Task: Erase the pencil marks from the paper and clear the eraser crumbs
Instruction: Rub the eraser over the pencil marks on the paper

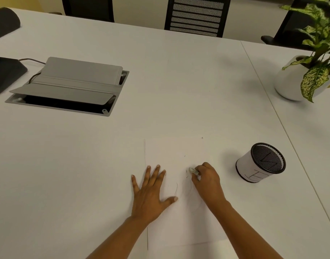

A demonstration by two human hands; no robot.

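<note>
Right hand (207, 181) pinches small pale eraser (192, 171), possibly rubber, at its ten o'clock; left hand (151, 193), fingers spread flat, presses smooth paper (171, 152).

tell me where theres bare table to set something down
Bare table lies left of the left hand, before the cable box. A wide patch lies beyond the paper. A narrower strip separates the mesh cup from the right hand gripping the eraser. Both hands crowd the paper's middle.
</note>
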